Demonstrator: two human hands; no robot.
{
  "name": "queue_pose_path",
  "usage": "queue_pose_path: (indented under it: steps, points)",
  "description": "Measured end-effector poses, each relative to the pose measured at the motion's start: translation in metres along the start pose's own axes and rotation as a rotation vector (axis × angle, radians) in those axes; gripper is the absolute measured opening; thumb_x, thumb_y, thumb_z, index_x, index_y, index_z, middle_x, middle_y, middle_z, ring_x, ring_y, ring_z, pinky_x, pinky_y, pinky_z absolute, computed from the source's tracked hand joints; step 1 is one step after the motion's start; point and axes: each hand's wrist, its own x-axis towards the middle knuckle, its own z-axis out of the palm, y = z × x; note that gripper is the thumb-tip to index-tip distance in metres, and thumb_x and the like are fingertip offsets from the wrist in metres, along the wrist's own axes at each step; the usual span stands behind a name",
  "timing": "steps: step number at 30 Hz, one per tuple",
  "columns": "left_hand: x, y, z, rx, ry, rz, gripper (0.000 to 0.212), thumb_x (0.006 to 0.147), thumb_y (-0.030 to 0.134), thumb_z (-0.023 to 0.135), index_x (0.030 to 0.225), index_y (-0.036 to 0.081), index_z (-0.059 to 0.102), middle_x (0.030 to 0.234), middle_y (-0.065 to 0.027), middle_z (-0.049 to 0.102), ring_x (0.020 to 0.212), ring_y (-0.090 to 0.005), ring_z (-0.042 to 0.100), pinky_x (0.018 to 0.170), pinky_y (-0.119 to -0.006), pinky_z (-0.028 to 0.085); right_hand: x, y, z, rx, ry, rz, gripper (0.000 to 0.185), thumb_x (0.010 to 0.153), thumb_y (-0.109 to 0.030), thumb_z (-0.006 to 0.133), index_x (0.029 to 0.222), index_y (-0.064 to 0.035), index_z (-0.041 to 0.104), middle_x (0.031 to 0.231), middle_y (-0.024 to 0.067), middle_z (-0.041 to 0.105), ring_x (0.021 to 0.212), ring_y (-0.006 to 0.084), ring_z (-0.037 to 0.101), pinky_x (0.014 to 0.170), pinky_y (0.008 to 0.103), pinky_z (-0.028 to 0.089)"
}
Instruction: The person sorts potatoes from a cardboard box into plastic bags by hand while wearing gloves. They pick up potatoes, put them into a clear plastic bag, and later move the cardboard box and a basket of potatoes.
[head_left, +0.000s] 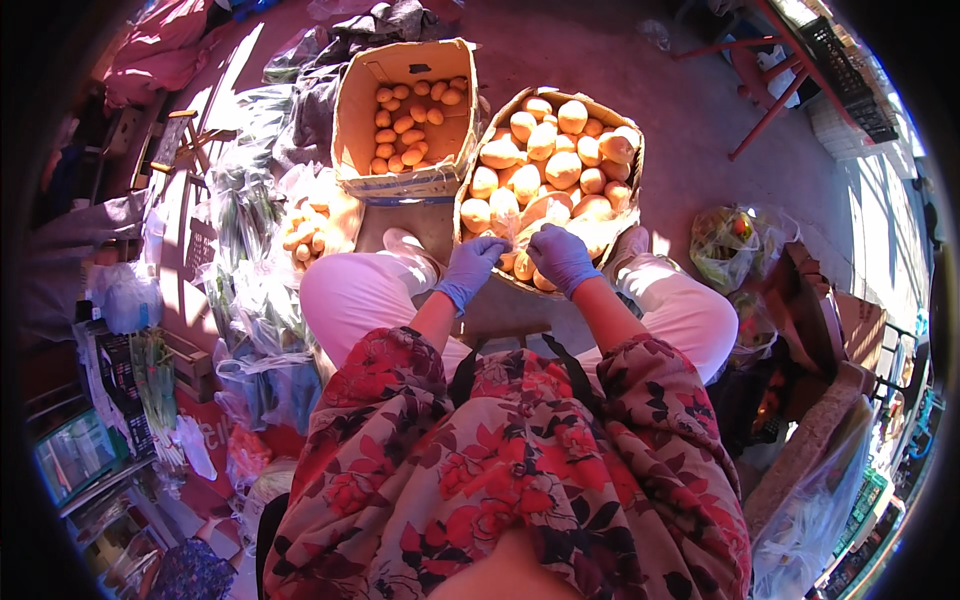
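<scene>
My left hand (474, 264) and my right hand (559, 255), both in thin blue gloves, are close together over the near part of a cardboard box (637, 180) heaped with potatoes (563, 170). The fingertips of both hands pinch a clear plastic bag (517, 234), its sides stretched between them. Whether anything lies inside the bag is hard to tell against the potatoes beneath. To the left of this box stands a deeper cardboard box (346, 142) with smaller potatoes (412, 136) on its bottom. A clear bag of small potatoes (304, 234) rests left of my left knee.
Bagged green vegetables (247, 180) line the floor at the left, with bunched green onions (154, 382) farther out. A bag of mixed vegetables (724, 244) lies to the right of my right foot. A red-legged table (772, 112) stands at the upper right.
</scene>
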Motion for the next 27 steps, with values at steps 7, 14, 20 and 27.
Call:
queue_pose_path:
  steps: [7,14,20,27]
  points:
    - [0.016,-0.021,-0.077,-0.981,0.394,-0.225,0.019,0.088,0.019,0.052,0.101,0.007,0.060,0.083,-0.0045,0.064,0.058,-0.0090,0.054,0.057,-0.023,0.046,-0.009,0.040,-0.020,0.056,0.123,0.214,0.016,0.074,-0.020,0.061,0.076,-0.0042,0.060,0.080,0.0162,0.058,0.069,0.0329,0.057,0.064,0.0398,0.047]
    - [0.016,-0.014,-0.069,-0.575,0.402,-0.107,0.016,0.086,0.013,0.055,0.098,0.006,0.061,0.077,-0.0028,0.062,0.060,-0.0057,0.051,0.054,-0.019,0.042,0.033,0.018,-0.021,-0.104,0.336,0.143,0.031,0.074,-0.033,0.062,0.093,-0.0088,0.061,0.087,0.0113,0.061,0.080,0.0275,0.056,0.074,0.0406,0.043]
    - [0.033,-0.025,-0.044,-0.028,0.291,0.116,0.015,0.081,0.009,0.058,0.093,0.002,0.063,0.080,-0.0033,0.063,0.071,-0.0093,0.056,0.066,-0.023,0.046,0.031,0.049,0.001,-0.216,-0.094,0.194,0.014,0.075,-0.023,0.055,0.076,-0.0143,0.066,0.074,0.0092,0.064,0.069,0.0281,0.061,0.067,0.0419,0.044]
    - [0.021,-0.010,0.007,0.669,0.162,0.288,0.024,0.074,0.021,0.060,0.096,0.011,0.064,0.093,-0.0120,0.063,0.088,-0.0261,0.059,0.080,-0.037,0.045,-0.054,0.064,-0.020,-0.158,-0.524,0.070,0.016,0.071,-0.016,0.056,0.082,-0.0163,0.068,0.081,0.0089,0.065,0.076,0.0267,0.062,0.071,0.0358,0.048]
